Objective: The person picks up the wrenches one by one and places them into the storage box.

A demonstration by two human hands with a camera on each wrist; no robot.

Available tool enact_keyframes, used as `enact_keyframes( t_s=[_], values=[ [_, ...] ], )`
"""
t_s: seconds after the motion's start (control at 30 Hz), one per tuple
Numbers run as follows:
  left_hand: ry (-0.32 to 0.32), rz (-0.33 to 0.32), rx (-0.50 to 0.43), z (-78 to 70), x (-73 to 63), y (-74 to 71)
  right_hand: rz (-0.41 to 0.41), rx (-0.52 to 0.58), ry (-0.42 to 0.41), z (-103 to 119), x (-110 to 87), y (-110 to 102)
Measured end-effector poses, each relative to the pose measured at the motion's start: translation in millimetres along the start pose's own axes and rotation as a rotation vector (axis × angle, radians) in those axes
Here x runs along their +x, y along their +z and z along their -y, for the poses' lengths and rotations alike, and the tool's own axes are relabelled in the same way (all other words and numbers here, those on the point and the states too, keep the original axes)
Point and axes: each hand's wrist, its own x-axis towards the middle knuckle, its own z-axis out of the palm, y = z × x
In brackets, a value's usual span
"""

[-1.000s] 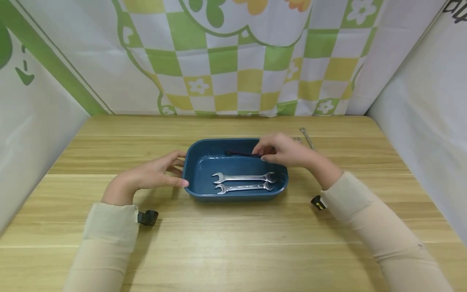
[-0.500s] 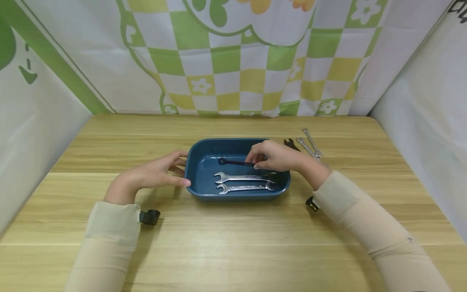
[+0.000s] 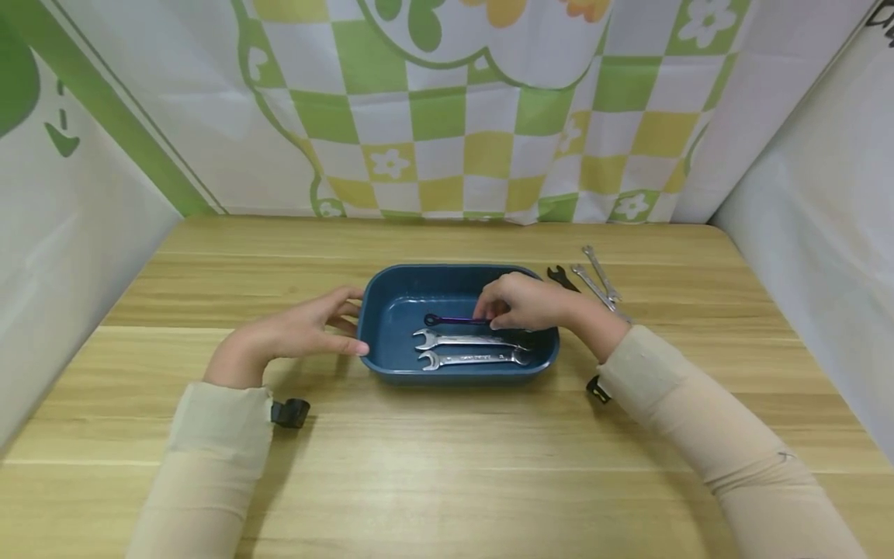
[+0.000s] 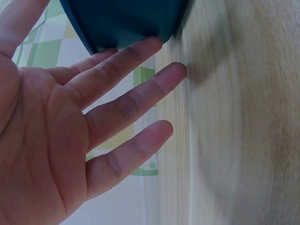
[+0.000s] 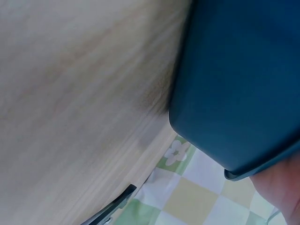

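A dark blue rectangular bin (image 3: 394, 341) stands on the table. My left hand (image 3: 296, 330) is at its left side, thumb against the rim. In the left wrist view the left hand (image 4: 93, 122) has its fingers spread and nearly straight, some touching the bin wall (image 4: 126, 21). Inside the bin, my right hand (image 3: 527, 301) pinches a dark purple wrench (image 3: 450, 320), whose right end is hidden by the fingers. In front of it two silver wrenches (image 3: 461, 340) lie roughly parallel, the nearer silver wrench (image 3: 471, 359) beside the front wall. The right wrist view shows mostly the bin's outside (image 5: 234, 84).
Right of the bin lie a black wrench (image 3: 561, 276) and two slim silver wrenches (image 3: 590, 283), partly behind the right forearm. The wooden table (image 3: 419, 450) meets a checkered cloth (image 3: 461, 155) at the back and white cloth at both sides.
My right hand has brought the purple wrench from near the back rim forward and down, closer to the silver wrenches. The left hand keeps its place at the bin.
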Motion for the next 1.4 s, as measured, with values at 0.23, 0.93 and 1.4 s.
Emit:
enact_keyframes(
  t_s=[0.23,0.93,1.4],
  values=[
    [0.004,0.001,-0.01,-0.2,-0.5,0.3,0.031,-0.039,0.004,-0.2,2.0,1.7],
    [0.004,0.007,-0.008,0.6,-0.2,-0.4,0.048,-0.11,0.019,4.4,6.2,6.0],
    [0.006,0.009,-0.024,0.4,-0.8,0.3,0.034,-0.11,0.023,4.7,5.0,6.5]
  ],
)
